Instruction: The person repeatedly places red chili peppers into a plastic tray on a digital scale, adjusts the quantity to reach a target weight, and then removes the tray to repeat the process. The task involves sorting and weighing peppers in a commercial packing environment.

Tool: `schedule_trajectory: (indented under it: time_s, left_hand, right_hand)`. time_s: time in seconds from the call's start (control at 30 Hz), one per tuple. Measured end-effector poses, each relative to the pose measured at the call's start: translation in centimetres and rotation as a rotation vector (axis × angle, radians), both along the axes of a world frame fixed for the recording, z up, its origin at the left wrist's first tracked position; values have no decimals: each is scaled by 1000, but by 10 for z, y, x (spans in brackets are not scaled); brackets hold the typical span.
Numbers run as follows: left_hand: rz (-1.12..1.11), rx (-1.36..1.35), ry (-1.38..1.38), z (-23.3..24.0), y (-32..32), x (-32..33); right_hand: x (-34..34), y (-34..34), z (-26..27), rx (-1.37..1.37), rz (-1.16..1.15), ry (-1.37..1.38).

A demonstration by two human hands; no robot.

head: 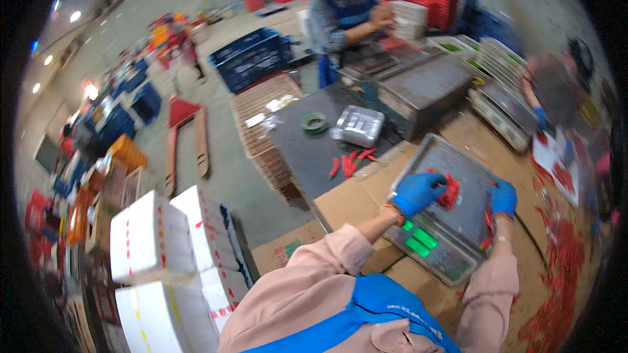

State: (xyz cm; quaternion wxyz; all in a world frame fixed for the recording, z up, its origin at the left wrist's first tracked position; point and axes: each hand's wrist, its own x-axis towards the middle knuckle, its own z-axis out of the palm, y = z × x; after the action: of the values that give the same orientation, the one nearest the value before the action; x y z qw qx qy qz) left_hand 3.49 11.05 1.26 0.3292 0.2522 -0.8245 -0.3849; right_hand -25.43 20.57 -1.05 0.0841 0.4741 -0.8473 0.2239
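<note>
A digital weighing scale (463, 186) with a metal tray and a lit green display stands on cardboard before me. My left hand (418, 192), in a blue glove, is over the tray's left side, its fingertips at a small bunch of red chili peppers (449, 192) lying there. My right hand (503, 198), also gloved in blue, is at the tray's right edge, with some red chilies at and below it; its grip is blurred. Several loose red chilies (349, 163) lie on the dark tabletop beyond, near a wrapped stack of clear trays (360, 125) and a roll of green tape (314, 122).
Loose red chilies (559, 264) cover the table at the right. A second scale (505, 113) stands at the back right, near a co-worker's gloved hand (541, 118). Another person (343, 14) stands across the table. White foam boxes (147, 240) are stacked at left.
</note>
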Motion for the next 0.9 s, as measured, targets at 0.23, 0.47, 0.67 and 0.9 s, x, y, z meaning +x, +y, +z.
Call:
schedule_trajectory:
  time_s: [0.23, 0.47, 0.67, 0.9]
  left_hand:
    - [-83, 167, 162, 6, 15, -14]
    - [-362, 710, 234, 27, 23, -15]
    - [-447, 799, 375, 24, -12, -1]
    - [-95, 468, -19, 11, -81, 8]
  right_hand:
    - [64, 11, 63, -363, 189, -954]
    - [152, 28, 57, -417, 405, -1001]
    - [161, 50, 52, -391, 187, -783]
    - [142, 108, 65, -591, 19, -1082]
